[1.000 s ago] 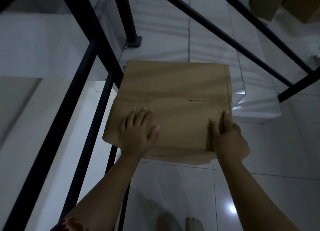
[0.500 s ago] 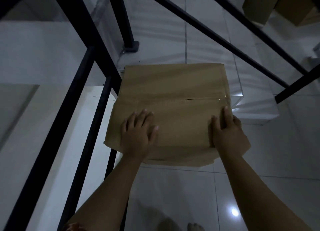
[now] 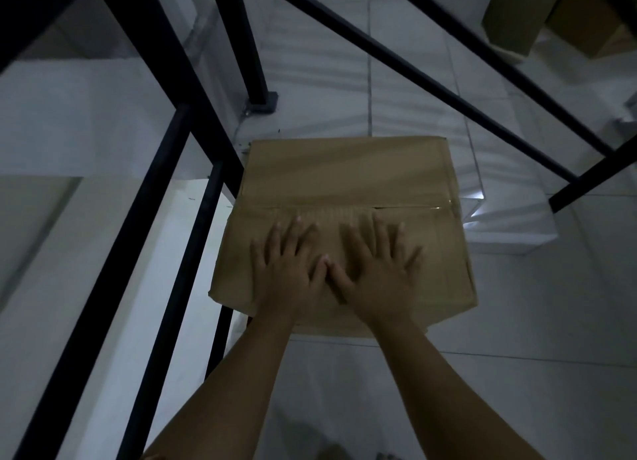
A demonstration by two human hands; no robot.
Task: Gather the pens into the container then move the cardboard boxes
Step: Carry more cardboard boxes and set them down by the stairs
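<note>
Both hands have slid inward from the box's near corners since the earlier frame; seen from the head camera, the left hand (image 3: 286, 270) and right hand (image 3: 374, 273) now lie side by side, thumbs almost touching, on the near half of the cardboard box (image 3: 348, 183). Neither grip is closed on anything: the fingers are spread flat, pressing the lid and not curled round an edge. The box sits on the tiled floor (image 3: 517, 321), its left side close against the black metal frame (image 3: 179, 190), with a low white step (image 3: 510, 232) just beyond its right edge. Its top looks nearly square, slightly longer left to right; the taped seam runs that way, and the far face points toward the frame's foot. I judge a forward push risky: flat palms could slip, the flaps could buckle at the split seam, and the left corner could snag on the frame. More cardboard boxes (image 3: 510, 14) stand well apart at upper right. No pens or container show here.
</note>
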